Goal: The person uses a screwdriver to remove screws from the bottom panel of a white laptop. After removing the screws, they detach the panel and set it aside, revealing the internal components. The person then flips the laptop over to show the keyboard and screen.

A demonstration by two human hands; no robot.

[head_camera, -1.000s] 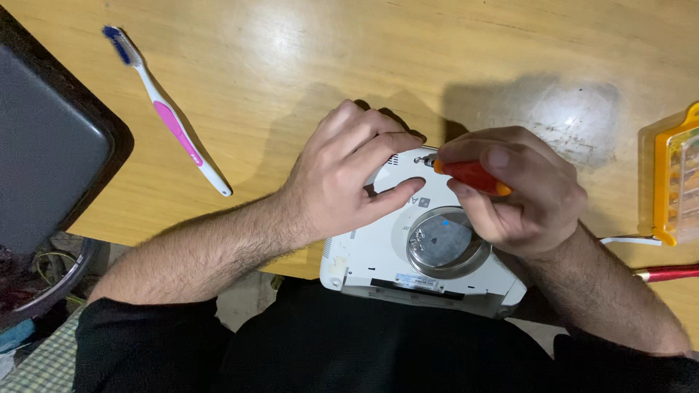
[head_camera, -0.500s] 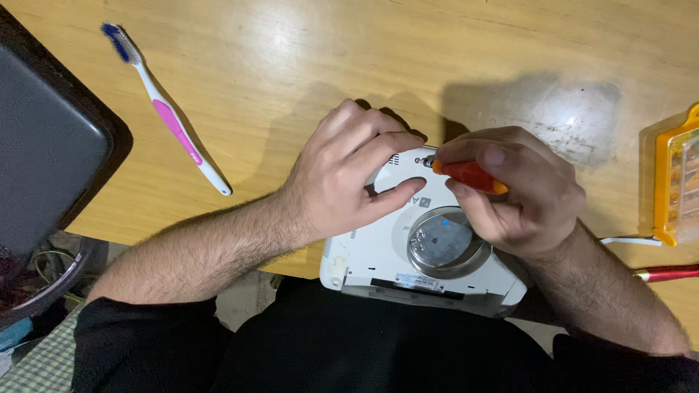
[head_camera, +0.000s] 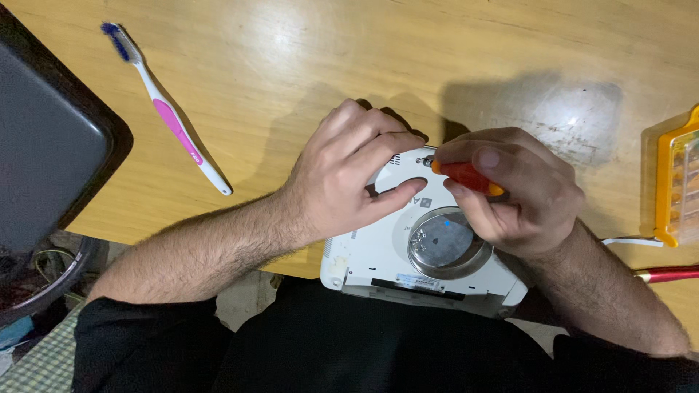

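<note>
A white boxy device with a round metal disc in its face rests at the near edge of the wooden table, partly over my lap. My left hand lies across its far left part and holds it down, thumb on the white casing. My right hand grips a small screwdriver with a red-orange handle. Its tip points left at the device's far edge, close to my left fingertips. The spot where the tip meets the casing is mostly hidden by fingers.
A white and pink toothbrush with blue bristles lies on the table at far left. A dark grey tray-like object fills the left edge. An orange compartment box stands at the right edge, with a red tool handle below it.
</note>
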